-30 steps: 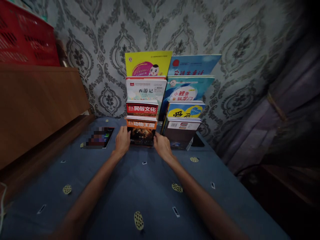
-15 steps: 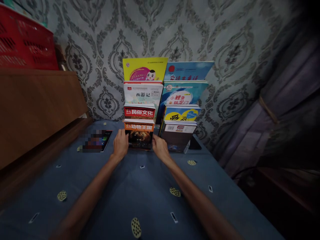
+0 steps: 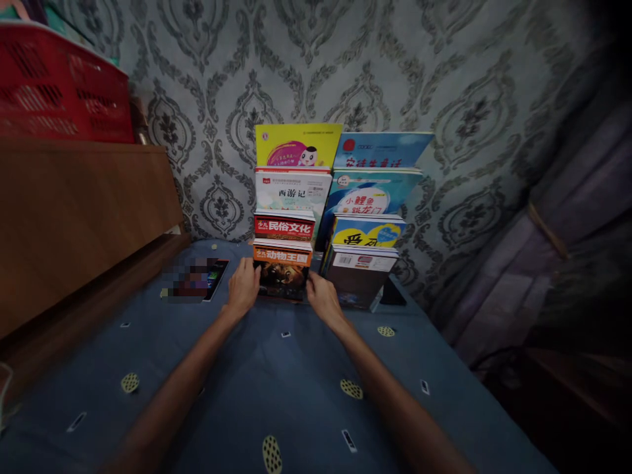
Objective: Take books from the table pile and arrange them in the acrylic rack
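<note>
Two stepped rows of books stand on a blue patterned cloth against the wall. The front book of the left row has an orange title band and a dark lion cover. My left hand grips its left edge and my right hand grips its right edge, fingers curled round it. Behind it stand a red-titled book, a white one and a yellow one. The right row starts with a dark book with a barcode, just right of my right hand.
A phone with a lit screen lies on the cloth left of my left hand. A wooden headboard rises at the left with a red crate on top. Dark curtains hang at the right. Patterned wallpaper is behind the books.
Both hands stay on the edges of the front lion-cover book. The view has shifted slightly; the books and hands sit a little lower and to the right in the picture.
</note>
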`<state>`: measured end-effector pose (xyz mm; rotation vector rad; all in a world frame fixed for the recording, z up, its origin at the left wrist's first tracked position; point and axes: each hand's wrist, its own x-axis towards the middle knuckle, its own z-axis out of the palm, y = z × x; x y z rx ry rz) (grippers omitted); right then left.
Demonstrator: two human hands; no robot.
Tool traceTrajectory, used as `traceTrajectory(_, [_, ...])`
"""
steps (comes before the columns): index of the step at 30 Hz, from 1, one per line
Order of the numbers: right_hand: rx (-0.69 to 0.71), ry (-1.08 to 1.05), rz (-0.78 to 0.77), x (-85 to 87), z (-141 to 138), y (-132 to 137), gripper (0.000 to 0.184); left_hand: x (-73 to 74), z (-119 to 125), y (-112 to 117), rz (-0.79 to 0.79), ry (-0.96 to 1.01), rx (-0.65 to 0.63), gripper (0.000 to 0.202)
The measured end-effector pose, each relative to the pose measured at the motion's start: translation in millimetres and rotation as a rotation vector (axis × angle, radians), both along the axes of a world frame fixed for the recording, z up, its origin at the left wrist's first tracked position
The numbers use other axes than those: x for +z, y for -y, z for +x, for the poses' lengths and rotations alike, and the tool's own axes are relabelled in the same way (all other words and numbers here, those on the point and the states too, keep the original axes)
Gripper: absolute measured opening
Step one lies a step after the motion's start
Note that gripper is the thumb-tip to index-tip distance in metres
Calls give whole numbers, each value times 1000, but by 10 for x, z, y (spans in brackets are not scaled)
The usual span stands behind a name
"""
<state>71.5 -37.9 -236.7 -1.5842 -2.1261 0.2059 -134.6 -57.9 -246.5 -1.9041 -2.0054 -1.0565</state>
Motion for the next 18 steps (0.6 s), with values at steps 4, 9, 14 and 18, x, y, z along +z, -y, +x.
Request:
traceTrajectory(4, [20, -29, 11, -29, 14, -25, 35, -8, -14, -5, 25, 22, -16, 16])
traceTrajectory(9, [23, -44, -1, -36, 11, -24, 36, -22, -19, -19, 52, 44, -32, 20])
traceTrajectory(14, [15, -45, 3, -12, 6, -12, 37, -20, -30, -24, 64, 73, -40, 24])
traceTrajectory(18, [15, -51, 15, 12, 21, -12, 38, -10, -51, -18, 75, 61, -35, 31])
